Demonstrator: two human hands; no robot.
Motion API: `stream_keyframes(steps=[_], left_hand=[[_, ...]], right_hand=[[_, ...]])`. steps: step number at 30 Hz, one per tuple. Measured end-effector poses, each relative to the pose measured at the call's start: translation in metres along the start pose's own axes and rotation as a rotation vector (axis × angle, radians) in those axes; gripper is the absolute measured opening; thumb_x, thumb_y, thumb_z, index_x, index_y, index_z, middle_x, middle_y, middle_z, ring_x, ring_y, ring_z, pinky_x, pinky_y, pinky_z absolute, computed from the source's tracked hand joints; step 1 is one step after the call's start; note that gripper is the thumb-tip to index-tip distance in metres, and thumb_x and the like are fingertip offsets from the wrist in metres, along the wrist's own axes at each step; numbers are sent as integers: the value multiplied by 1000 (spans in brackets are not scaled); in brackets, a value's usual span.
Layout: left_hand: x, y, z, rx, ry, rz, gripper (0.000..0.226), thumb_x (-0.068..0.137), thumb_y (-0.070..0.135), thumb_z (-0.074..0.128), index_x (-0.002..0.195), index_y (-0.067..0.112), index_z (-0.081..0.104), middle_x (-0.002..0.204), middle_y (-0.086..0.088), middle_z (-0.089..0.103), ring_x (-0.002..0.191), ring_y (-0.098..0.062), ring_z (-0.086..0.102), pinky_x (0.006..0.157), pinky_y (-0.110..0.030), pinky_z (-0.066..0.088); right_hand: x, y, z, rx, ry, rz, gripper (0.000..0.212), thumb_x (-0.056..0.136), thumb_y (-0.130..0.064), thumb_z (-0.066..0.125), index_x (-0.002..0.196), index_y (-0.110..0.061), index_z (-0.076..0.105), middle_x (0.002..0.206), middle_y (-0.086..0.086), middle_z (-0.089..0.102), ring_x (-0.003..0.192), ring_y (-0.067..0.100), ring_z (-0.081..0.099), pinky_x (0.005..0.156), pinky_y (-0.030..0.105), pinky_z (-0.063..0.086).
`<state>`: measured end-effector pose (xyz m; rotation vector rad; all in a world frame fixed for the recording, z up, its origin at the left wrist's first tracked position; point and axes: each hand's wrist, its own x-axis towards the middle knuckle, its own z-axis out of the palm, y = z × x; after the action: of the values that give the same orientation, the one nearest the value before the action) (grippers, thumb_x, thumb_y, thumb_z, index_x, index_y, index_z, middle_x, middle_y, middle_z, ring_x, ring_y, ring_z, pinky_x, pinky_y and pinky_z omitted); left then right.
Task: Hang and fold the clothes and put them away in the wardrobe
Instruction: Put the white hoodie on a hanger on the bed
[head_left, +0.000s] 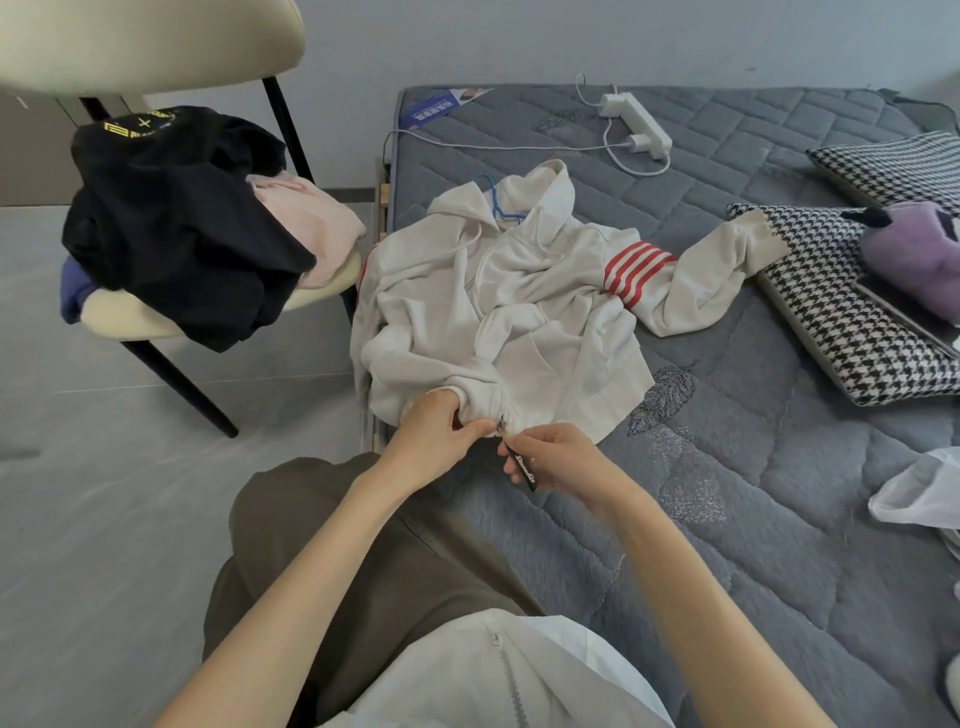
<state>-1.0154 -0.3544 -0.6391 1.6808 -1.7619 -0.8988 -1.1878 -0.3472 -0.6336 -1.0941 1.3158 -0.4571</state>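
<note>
Left hand (434, 434) grips the bunched hem of the white hoodie (498, 312) at the zip's base. Right hand (558, 457), just beside it, pinches the black zip tag (524, 470).

Well left of the hands: chair (130, 322) piled with a black garment (171, 223) and a pink garment (311, 228).

Directly beyond the hands: hoodie lies crumpled on the bed (727, 467), blue hanger (496, 200) in its neck, red-striped sleeve flung rightward.

Right of the hands, well apart: houndstooth cushions (883, 332), sleeve cuff touching one.
</note>
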Motion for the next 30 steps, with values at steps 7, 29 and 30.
stream_keyframes(steps=[7, 29, 30], left_hand=[[-12, -12, 6, -35, -94, -58, 33, 90, 28, 62, 82, -4, 59, 75, -12, 63, 70, -26, 59, 63, -31, 47], [-39, -29, 12, -289, -243, -385, 19, 89, 30, 65, 86, 11, 66, 67, 7, 64, 49, -2, 54, 50, -9, 44], [-40, -29, 8, -188, -261, -370, 24, 88, 34, 64, 76, 13, 67, 60, 10, 65, 47, -2, 55, 50, -10, 44]], right_hand=[[3, -9, -8, 36, -123, 149, 24, 95, -31, 55, 88, -10, 65, 55, 0, 57, 50, 11, 55, 44, 18, 35], [55, -33, -16, 291, -15, 195, 26, 96, -32, 55, 74, -19, 59, 56, -9, 58, 43, 5, 47, 36, 14, 30], [54, -33, -15, 163, 4, 157, 26, 96, -34, 54, 74, -20, 58, 58, -8, 60, 45, 6, 49, 39, 15, 33]])
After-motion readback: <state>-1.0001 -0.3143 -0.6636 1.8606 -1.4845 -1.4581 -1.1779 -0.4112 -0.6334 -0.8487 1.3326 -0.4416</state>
